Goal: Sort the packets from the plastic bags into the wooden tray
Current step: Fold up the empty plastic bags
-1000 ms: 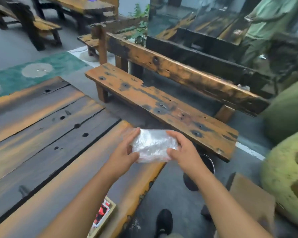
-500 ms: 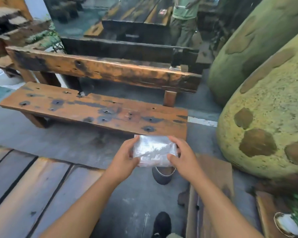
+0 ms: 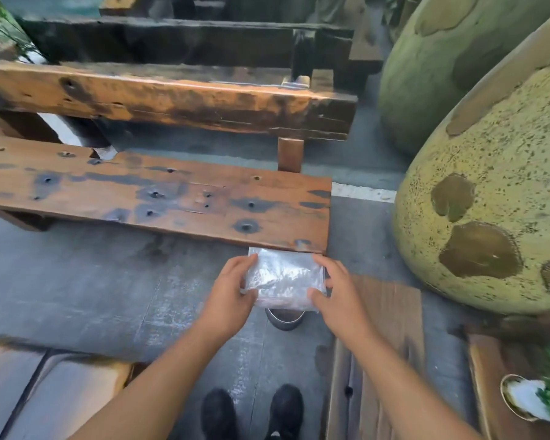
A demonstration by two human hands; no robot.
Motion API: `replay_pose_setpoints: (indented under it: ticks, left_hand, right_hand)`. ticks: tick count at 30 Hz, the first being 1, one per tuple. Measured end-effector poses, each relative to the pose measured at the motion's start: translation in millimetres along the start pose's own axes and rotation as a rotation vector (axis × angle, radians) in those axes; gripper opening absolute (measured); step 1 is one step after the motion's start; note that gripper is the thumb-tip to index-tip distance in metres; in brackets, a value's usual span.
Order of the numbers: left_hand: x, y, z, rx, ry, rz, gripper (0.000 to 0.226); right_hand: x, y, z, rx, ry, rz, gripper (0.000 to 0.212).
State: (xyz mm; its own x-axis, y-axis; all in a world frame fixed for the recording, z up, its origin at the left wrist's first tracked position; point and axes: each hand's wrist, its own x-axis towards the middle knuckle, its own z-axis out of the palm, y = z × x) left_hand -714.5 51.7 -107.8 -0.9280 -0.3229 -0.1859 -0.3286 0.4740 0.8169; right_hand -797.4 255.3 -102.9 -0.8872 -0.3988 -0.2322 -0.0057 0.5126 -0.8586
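A long scorched orange-brown wooden seating bench (image 3: 159, 198) is stretching across the grey concrete floor (image 3: 92, 281) ahead, its heavy plank backrest (image 3: 172, 103) rising behind the seat. To the right a large rounded yellow-green speckled boulder shape (image 3: 489, 201) with brown patches is filling that side, and a weathered brown wooden plank (image 3: 391, 344) is lying on the floor just below it. A corner of a grey-and-orange plank worktop (image 3: 45, 392) is showing at the lower left. Two black shoes (image 3: 219, 411) are standing on the floor at the bottom edge. The left hand (image 3: 232, 287) and the right hand (image 3: 337, 290) are gripping a clear crinkled plastic bag (image 3: 285, 281) by its opposite short ends, thumbs lying on its near face and fingers curling round the far side, so the bag is hanging in the air between them, stretched flat. It is sitting in front of the bench seat's near right corner. A dark round metal-rimmed container (image 3: 285, 319) is peeking out from under the bag's lower edge, standing on the floor.
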Motion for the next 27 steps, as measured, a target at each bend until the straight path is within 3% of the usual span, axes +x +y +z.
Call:
replay_pose_setpoints:
  ticks: [13, 19, 27]
  left_hand:
    - [134.2, -199.5, 147.7, 0.041, -0.09, -0.159, 0.058]
    - [180.1, -290.4, 212.1, -0.036, -0.133, -0.327, 0.058]
    - [214.0, -363.3, 250.9, 0.021, -0.197, -0.42, 0.058]
  right_hand:
    - [139.8, 209.0, 114.3, -0.116, 0.061, 0.227, 0.057]
    - [190.6, 305.2, 168.0, -0.167, 0.059, 0.336, 0.055]
    - [229.7, 371.0, 214.3, -0.233, 0.025, 0.411, 0.051]
